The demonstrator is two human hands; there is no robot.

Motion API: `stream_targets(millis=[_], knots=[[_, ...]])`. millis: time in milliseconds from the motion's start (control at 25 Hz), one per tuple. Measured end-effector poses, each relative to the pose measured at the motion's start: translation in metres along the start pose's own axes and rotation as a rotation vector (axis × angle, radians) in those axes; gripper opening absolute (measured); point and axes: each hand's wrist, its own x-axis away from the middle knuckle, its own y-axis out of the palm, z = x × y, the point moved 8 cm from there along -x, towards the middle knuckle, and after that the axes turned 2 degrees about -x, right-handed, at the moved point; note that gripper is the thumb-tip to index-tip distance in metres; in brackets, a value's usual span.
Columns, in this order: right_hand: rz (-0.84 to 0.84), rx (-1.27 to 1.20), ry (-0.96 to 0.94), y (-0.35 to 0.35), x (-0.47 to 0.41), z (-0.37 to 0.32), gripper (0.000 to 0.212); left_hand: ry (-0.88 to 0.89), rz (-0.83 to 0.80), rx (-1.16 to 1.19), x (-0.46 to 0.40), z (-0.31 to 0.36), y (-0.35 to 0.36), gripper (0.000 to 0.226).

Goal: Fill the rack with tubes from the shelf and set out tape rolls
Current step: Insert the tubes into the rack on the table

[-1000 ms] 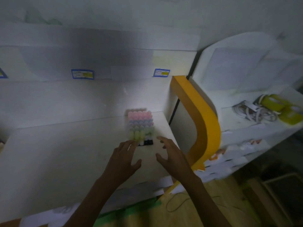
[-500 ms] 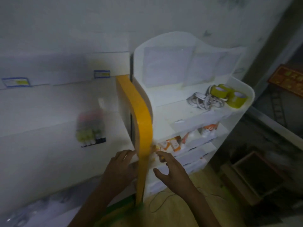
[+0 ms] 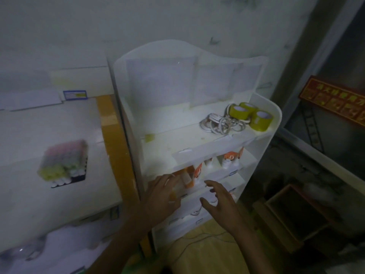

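Nearest the camera, we find our two bare hands raised in front of the white multi-tier shelf unit (image 3: 264, 147). Our left hand (image 3: 160, 196) is spread flat, fingers loose, against the second tier, where it overlaps the orange-and-white tubes (image 3: 189, 177); whether it touches one cannot be told through the blur. Our right hand (image 3: 221, 202) hangs beside it, fingers parted and curled, holding nothing. The hands are apart, neither clamped on anything.

The step in hand appears to be taking a tube from that tier. To do it well, we should close finger and thumb round one tube body, lift it straight out past the tier's front lip, and keep the free hand ready to steady its neighbours, which lean loosely.

Counts, moving outward:
- Tubes on the second tier: at least four, in two groups; more may be hidden.
- Left, on the white tabletop (image 3: 39, 204): one black tube rack (image 3: 65, 165), packed with pastel-capped vials; blur prevents a count.
- Top tier, far right: three yellow-green wide tape rolls (image 3: 250, 115) standing together.
- Just beside them: a loose heap of thin white tape rolls (image 3: 221, 124), roughly six, overlapping too much for certainty.

An orange curved panel (image 3: 116, 147) stands between table and shelf unit.
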Motion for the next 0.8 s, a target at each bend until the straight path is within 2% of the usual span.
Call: stream_targets(millis=[200,320,520,800], knots=[[-0.054,-0.012,-0.022,0.006,-0.077,0.022,0.049,-0.1,0.074,0.05,-0.065,-0.006,-0.005,0.07],[-0.113,0.038,-0.02,0.013,-0.132,0.033,0.05,-0.159,0.052,0.079,-0.104,-0.031,0.013,0.07],[-0.188,0.073,-0.154,0.038,-0.219,0.032,0.057,-0.274,0.12,0.029,-0.158,-0.077,0.01,0.066],[-0.317,0.064,-0.251,0.082,-0.301,0.021,0.048,-0.435,0.207,-0.048,-0.184,-0.121,-0.001,0.062]])
